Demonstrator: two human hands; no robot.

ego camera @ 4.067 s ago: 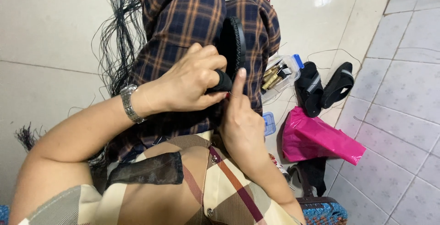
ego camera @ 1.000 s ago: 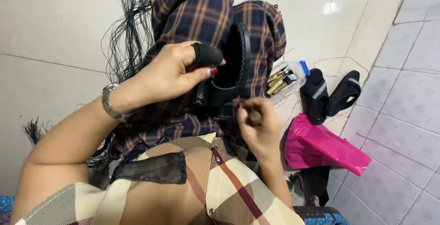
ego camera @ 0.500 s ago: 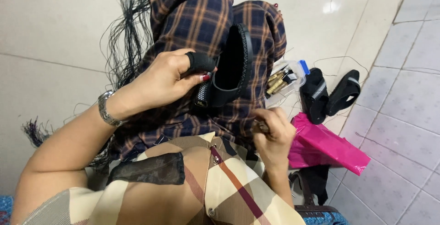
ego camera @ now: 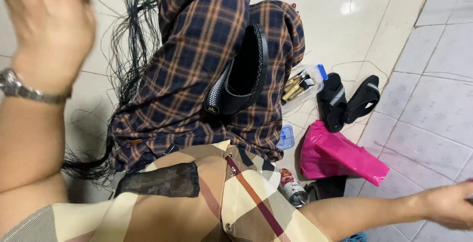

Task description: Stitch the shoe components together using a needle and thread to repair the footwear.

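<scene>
A black sandal (ego camera: 244, 74) with a woven strap rests on my lap, between my legs in dark plaid trousers (ego camera: 187, 59); neither hand touches it. My left hand (ego camera: 47, 30) is raised close to the camera at the top left, blurred, with a metal wristwatch (ego camera: 22, 91) on the wrist. Its fingers are too blurred to read. My right hand (ego camera: 451, 205) is stretched far out to the lower right, over the floor tiles, partly cut off by the frame edge.
Long black threads (ego camera: 130, 40) trail on the floor left of my legs. On the right lie a clear plastic box of tools (ego camera: 300, 86), a pair of black sandals (ego camera: 347, 101), a pink bag (ego camera: 340, 155), a small blue container (ego camera: 287, 136) and a can (ego camera: 292, 188).
My left hand let go of the sandal and swung up to the top left. My right hand left my lap and reached out to the far right. The sandal stays on my lap.
</scene>
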